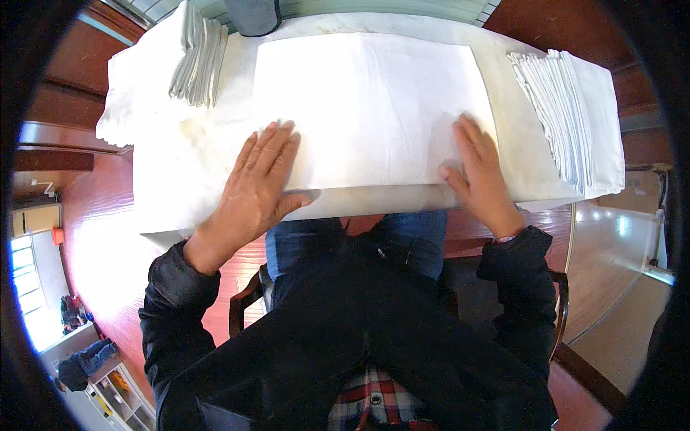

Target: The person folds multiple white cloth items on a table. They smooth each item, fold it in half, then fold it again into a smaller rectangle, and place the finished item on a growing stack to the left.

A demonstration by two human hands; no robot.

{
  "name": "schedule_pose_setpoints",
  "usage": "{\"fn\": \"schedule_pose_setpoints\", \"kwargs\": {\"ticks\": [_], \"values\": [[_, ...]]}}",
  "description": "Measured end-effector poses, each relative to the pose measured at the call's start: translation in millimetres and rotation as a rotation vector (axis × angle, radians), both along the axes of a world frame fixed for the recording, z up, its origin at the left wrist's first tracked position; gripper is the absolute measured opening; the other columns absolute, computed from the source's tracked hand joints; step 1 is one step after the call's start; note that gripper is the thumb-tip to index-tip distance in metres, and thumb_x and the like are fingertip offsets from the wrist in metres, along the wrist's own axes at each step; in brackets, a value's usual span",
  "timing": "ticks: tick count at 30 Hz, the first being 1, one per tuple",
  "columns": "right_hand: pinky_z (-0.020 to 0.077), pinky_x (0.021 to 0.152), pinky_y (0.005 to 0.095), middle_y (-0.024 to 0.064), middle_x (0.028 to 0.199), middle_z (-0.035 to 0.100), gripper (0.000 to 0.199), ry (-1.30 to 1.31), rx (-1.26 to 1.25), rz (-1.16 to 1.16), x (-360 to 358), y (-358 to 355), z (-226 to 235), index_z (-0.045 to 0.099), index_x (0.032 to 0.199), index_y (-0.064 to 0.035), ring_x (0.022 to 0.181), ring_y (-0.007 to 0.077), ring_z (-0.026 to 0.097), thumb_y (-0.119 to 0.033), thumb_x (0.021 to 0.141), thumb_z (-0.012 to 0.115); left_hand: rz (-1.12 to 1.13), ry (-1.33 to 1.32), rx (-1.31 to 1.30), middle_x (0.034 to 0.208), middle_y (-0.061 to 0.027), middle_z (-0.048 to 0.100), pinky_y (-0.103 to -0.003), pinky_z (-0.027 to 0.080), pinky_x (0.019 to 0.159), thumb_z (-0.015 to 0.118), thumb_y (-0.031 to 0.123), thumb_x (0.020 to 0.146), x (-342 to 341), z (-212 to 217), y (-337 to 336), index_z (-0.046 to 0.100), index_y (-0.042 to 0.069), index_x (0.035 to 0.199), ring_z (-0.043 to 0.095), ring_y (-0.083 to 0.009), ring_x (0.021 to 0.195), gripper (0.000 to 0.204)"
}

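A white cloth [374, 108] lies spread flat on the covered table in front of me, with faint creases down its middle. My left hand [259, 176] rests on its near left corner, fingers stretched out and thumb apart. On the near right edge lies my right hand [478, 169], its fingers extended and the thumb pointing inward. Neither hand grips anything. To the left stands a stack of folded white cloths [198, 61]. Another pile of folded white cloths [564, 118] sits at the right end of the table, its layered edges facing the spread cloth.
The table [172, 165] has a pale, slightly stained cover. A dark grey object [253, 16] stands at its far edge. My legs and a chair with wooden armrests [241, 305] are below the near edge. At lower left is a white shelf unit [122, 391].
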State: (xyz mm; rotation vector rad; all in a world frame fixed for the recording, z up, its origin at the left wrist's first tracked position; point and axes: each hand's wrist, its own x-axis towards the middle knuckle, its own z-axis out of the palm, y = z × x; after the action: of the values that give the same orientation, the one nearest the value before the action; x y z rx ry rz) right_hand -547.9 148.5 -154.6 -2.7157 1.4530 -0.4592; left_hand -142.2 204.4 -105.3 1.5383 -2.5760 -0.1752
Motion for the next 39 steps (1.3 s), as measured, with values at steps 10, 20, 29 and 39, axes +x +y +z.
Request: {"fn": "schedule_pose_setpoints", "kwargs": {"ticks": [10, 20, 29, 39], "values": [[0.0523, 0.099, 0.0361, 0.0147, 0.128, 0.066, 0.054, -1.148, 0.696, -0.550, -47.8, -87.8, 34.7, 0.055, 0.141, 0.0024, 0.120, 0.0236, 0.064, -0.035, 0.103, 0.063, 0.713, 1.089, 0.514, 0.122, -0.0218, 0.066, -0.035, 0.058, 0.089, 0.072, 0.034, 0.099, 56.1, 15.6, -72.4, 0.056, -0.009, 0.138, 0.069, -0.0246, 0.106, 0.060], [0.0593, 0.072, 0.0258, 0.0085, 0.095, 0.075, 0.045, -0.807, 0.781, -0.524, -36.5, -107.5, 29.7, 0.069, 0.119, -0.0007, 0.082, 0.0119, 0.073, -0.042, 0.102, 0.064, 0.665, 0.590, 0.488, 0.059, -0.0014, 0.055, -0.030, 0.038, 0.050, 0.076, 0.039, 0.094, 41.8, 14.4, -119.3, 0.061, 0.006, 0.070, 0.049, -0.0129, 0.051, 0.044], [0.0595, 0.075, 0.0325, 0.0146, 0.100, 0.075, 0.050, -0.762, 0.770, -0.506, -23.0, -119.4, 35.8, 0.067, 0.123, 0.0052, 0.083, 0.0193, 0.074, -0.039, 0.099, 0.066, 0.618, 0.544, 0.393, 0.074, -0.0119, 0.063, -0.033, 0.048, 0.051, 0.076, 0.036, 0.093, 26.9, 15.2, -115.2, 0.065, -0.008, 0.099, 0.058, -0.0180, 0.060, 0.045], [0.0562, 0.070, 0.0315, 0.0155, 0.097, 0.074, 0.042, -0.780, 0.674, -0.459, -21.3, -130.4, 18.1, 0.065, 0.123, 0.0083, 0.076, 0.0192, 0.070, -0.025, 0.098, 0.068, 0.689, 1.000, 0.525, 0.083, -0.0115, 0.068, -0.024, 0.047, 0.044, 0.079, 0.025, 0.092, 38.0, -2.4, -114.9, 0.057, -0.014, 0.125, 0.060, -0.0116, 0.055, 0.056]]}}
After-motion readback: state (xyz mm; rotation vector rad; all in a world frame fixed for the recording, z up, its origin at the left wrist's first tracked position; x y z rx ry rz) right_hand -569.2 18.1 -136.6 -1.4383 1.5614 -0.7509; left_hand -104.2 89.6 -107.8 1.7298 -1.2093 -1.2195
